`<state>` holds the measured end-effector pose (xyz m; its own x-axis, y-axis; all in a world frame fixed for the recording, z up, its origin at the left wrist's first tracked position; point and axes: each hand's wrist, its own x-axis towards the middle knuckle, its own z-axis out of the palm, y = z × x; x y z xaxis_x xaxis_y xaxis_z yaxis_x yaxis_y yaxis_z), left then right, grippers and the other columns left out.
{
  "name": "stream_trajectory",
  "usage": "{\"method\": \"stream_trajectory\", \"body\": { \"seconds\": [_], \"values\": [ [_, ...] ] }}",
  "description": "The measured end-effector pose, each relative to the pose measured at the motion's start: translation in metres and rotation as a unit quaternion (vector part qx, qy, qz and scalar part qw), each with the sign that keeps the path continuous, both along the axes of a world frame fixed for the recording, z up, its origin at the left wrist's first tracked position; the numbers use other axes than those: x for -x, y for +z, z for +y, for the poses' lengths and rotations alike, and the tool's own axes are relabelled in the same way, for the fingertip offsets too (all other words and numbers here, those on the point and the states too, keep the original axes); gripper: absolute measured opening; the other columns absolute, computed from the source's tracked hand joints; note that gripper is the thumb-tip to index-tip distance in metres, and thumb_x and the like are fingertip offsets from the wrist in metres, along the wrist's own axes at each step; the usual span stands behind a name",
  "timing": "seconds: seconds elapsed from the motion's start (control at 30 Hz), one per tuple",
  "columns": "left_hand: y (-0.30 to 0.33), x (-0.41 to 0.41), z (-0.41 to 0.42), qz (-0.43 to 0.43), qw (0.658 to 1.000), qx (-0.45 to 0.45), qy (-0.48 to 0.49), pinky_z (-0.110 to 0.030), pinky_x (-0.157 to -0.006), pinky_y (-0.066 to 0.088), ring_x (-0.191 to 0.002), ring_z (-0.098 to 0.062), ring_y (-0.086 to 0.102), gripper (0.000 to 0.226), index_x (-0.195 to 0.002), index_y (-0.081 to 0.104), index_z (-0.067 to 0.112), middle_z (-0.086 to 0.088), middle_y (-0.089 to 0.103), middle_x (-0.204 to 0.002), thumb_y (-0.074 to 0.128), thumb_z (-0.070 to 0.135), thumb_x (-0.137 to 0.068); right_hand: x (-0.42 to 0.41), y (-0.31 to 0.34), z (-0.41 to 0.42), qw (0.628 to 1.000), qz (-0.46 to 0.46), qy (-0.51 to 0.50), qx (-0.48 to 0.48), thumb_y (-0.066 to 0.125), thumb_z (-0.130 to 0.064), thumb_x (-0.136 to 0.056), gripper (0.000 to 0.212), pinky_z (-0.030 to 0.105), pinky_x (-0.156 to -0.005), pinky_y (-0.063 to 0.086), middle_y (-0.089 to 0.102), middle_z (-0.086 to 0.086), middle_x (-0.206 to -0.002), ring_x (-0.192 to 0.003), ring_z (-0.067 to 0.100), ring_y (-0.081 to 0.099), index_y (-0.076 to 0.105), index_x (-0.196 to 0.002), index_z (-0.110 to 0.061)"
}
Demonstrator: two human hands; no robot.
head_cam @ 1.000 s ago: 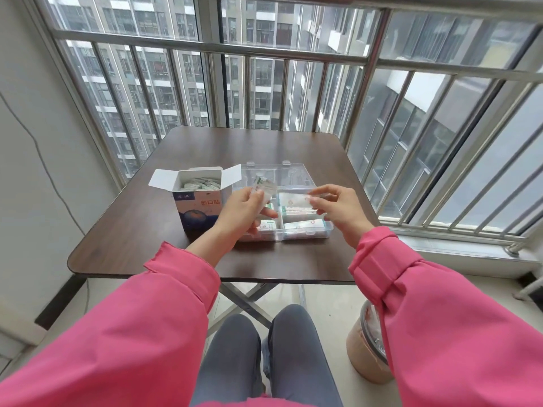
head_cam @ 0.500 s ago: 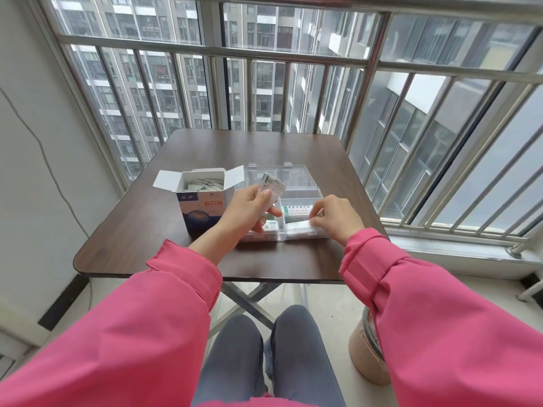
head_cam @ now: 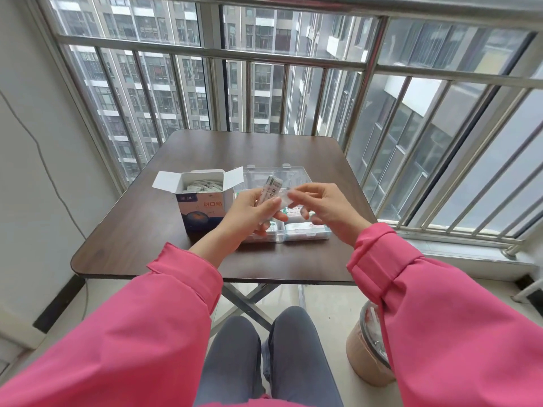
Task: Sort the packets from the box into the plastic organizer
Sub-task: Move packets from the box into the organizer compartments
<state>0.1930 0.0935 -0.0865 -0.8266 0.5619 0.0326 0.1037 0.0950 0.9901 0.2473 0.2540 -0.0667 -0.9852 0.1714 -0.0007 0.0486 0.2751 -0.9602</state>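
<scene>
While the left hand [head_cam: 252, 212] grips a small stack of packets [head_cam: 271, 189] just above the plastic organizer [head_cam: 305, 235], the right hand [head_cam: 323, 207] pinches the corner of one packet at the stack's edge, seemingly peeling it off. Beneath both hands, the organizer's near compartments already hold packets. Left of the organizer and touching it stands the open box [head_cam: 202, 201], more packets showing inside. Beyond the organizer lies its clear lid [head_cam: 264, 171], folded back flat. Next move, I judge: free the single packet and lower it into a compartment.
</scene>
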Motion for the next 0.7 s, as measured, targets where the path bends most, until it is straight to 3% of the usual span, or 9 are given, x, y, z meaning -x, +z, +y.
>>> {"method": "stream_trajectory", "body": {
  "seconds": [0.1, 0.23, 0.43, 0.6, 0.7],
  "values": [
    [0.003, -0.0035, 0.0077, -0.017, 1.0, 0.002, -0.001, -0.018, -0.043, 0.038, -0.042, -0.006, 0.04, 0.029, -0.109, 0.06, 0.014, 0.002, 0.067, -0.069, 0.04, 0.033, -0.101, 0.0024, 0.0008, -0.0024, 1.0, 0.017, -0.004, 0.016, 0.067, -0.006, -0.084, 0.008, 0.012, -0.041, 0.033, 0.062, -0.006, -0.055, -0.043, 0.001, 0.05, 0.065, -0.078, -0.011],
    [0.0064, -0.0024, 0.0081, -0.037, 0.999, 0.006, 0.001, -0.02, -0.043, 0.04, -0.043, -0.007, 0.044, 0.035, -0.108, 0.059, 0.011, -0.007, 0.067, -0.077, 0.029, 0.028, -0.103, 0.0049, 0.0013, -0.0024, 0.997, 0.022, -0.033, 0.059, 0.067, -0.001, -0.082, 0.011, 0.012, -0.048, 0.04, 0.065, -0.005, -0.057, -0.046, 0.003, 0.056, 0.066, -0.078, -0.01],
    [0.0065, 0.0004, 0.0044, 0.0, 0.999, 0.034, -0.013, -0.016, -0.044, 0.045, -0.052, -0.008, 0.063, 0.02, -0.092, 0.061, 0.015, -0.006, 0.07, -0.082, 0.043, 0.018, -0.1, 0.004, -0.0013, -0.0033, 0.997, 0.023, -0.036, 0.065, 0.066, -0.005, -0.084, 0.01, 0.013, -0.051, 0.043, 0.064, 0.004, -0.064, -0.05, 0.004, 0.059, 0.065, -0.078, -0.012],
    [0.0064, -0.0002, 0.0057, -0.003, 1.0, 0.01, 0.005, -0.018, -0.045, 0.048, -0.052, -0.011, 0.067, 0.014, -0.104, 0.061, 0.008, -0.003, 0.067, -0.076, 0.053, 0.015, -0.095, 0.0046, -0.0036, -0.0019, 0.997, 0.016, -0.048, 0.067, 0.065, -0.004, -0.084, 0.011, 0.012, -0.048, 0.04, 0.066, -0.002, -0.057, -0.049, 0.005, 0.063, 0.064, -0.076, -0.011],
    [0.0069, 0.0001, 0.0061, -0.005, 1.0, 0.001, 0.019, -0.015, -0.04, 0.044, -0.047, -0.008, 0.065, 0.011, -0.101, 0.059, 0.008, -0.002, 0.064, -0.073, 0.056, 0.014, -0.094, 0.006, -0.0041, 0.001, 0.992, 0.018, -0.068, 0.104, 0.064, 0.0, -0.084, 0.012, 0.011, -0.046, 0.043, 0.065, 0.0, -0.059, -0.047, 0.004, 0.062, 0.064, -0.076, -0.009]
  ]
}}
